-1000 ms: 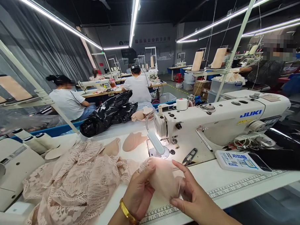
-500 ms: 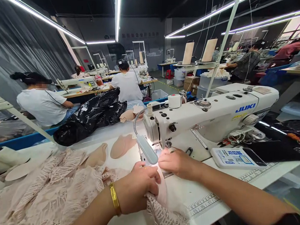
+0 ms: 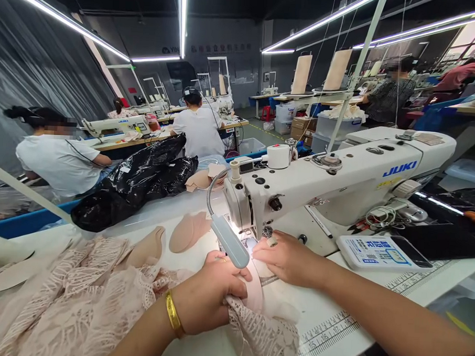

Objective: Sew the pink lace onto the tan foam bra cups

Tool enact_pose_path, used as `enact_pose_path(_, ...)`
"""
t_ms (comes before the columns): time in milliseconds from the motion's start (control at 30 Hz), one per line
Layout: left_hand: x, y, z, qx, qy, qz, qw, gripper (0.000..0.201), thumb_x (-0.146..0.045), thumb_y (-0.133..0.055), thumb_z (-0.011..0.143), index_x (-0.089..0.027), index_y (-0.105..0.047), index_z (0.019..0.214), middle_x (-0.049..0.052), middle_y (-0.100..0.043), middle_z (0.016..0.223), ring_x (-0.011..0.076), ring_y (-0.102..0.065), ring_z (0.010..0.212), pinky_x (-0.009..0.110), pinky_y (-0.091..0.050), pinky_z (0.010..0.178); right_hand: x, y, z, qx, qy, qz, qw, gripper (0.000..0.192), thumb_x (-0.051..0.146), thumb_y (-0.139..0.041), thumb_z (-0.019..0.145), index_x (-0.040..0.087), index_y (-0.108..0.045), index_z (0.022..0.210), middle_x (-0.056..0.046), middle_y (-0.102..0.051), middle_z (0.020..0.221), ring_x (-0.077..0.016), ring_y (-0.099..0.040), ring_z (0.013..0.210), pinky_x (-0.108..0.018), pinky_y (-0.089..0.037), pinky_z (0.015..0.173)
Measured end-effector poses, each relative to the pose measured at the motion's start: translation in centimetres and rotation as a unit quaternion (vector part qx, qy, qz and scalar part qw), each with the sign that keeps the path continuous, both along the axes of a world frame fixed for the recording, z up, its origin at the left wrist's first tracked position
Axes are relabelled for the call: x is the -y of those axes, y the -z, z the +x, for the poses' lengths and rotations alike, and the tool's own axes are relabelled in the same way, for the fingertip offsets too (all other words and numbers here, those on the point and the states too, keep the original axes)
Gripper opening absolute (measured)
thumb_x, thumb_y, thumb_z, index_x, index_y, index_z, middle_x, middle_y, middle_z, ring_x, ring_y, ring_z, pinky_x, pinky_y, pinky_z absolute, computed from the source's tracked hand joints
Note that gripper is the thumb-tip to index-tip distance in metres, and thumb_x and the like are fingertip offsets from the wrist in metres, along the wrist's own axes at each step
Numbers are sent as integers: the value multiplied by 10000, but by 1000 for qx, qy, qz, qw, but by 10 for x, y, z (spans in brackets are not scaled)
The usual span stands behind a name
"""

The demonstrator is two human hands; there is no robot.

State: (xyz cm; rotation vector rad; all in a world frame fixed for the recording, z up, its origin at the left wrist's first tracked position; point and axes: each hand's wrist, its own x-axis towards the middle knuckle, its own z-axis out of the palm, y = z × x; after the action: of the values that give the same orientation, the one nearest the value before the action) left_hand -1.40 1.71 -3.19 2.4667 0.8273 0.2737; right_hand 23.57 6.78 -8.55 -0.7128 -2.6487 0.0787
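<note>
A white JUKI sewing machine (image 3: 335, 177) stands across the table, its needle area lit by a grey gooseneck lamp (image 3: 230, 241). My left hand (image 3: 213, 287), with a gold bracelet on the wrist, is closed on pale pink lace fabric (image 3: 268, 331) just in front of the needle. A smooth pink cup piece (image 3: 253, 291) lies by its fingers, joined with or lying against the lace; I cannot tell which. My right hand (image 3: 287, 259) is beside the presser foot, fingers bent and pressed on the edge of the same pink piece. The needle itself is hidden.
Heaped lace (image 3: 78, 297) covers the table's left side, with beige cup pieces (image 3: 190, 232) behind it. A black plastic bag (image 3: 131, 178) lies beyond. To the right are a phone-like white case (image 3: 379, 252), a pen (image 3: 319, 222) and a printed ruler (image 3: 333, 329). Co-workers sit at other machines.
The camera view has shifted slightly, so the machine appears a little further right. My right fingers have spread a little along the pink piece; my left hand keeps its hold on the lace.
</note>
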Motion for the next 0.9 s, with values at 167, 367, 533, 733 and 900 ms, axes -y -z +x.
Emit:
enact_pose_path(167, 0, 1, 0, 11, -16, 5, 1000, 152, -177, -764, 781, -217, -644, 698, -21, -701, 1128, 244, -640, 1148, 388, -307, 1005, 1, -1, 0, 4, 30, -3, 1000, 279, -9, -525, 814, 210, -675, 899, -43, -661, 842, -221, -501, 802, -322, -355, 741)
enact_pose_path(367, -3, 1, -3, -10, -11, -7, 1000, 192, -193, -756, 778, -201, -612, 652, -24, -693, 1109, 243, -633, 1121, 397, -296, 1008, 4, -2, 0, 3, 27, -21, 999, 310, -15, -522, 820, 216, -685, 946, -50, -684, 884, -234, -527, 843, -331, -386, 769)
enact_pose_path(533, -4, 0, -6, -31, -9, -4, 999, 158, -163, -738, 753, -200, -618, 657, -24, -691, 1110, 253, -618, 1115, 399, -302, 992, 6, -5, 0, 3, 20, -36, 999, 316, -27, -515, 811, 212, -683, 931, -59, -700, 935, -235, -545, 878, -328, -410, 784)
enact_pose_path(733, -7, 4, -5, -45, -21, 21, 999, 128, -115, -709, 722, -198, -629, 667, -7, -687, 1091, 250, -623, 1102, 398, -287, 986, 7, -6, 0, 0, 10, -40, 999, 384, -32, -495, 819, 213, -697, 1035, -58, -705, 926, -242, -556, 918, -339, -424, 831)
enact_pose_path(900, -12, 6, -6, -81, -28, 77, 993, 152, -68, -657, 715, -188, -586, 654, -14, -693, 965, 201, -625, 918, 368, -326, 949, 7, -3, 0, 1, 13, -34, 999, 381, -25, -491, 834, 205, -697, 1057, -61, -703, 907, -245, -553, 916, -351, -422, 838)
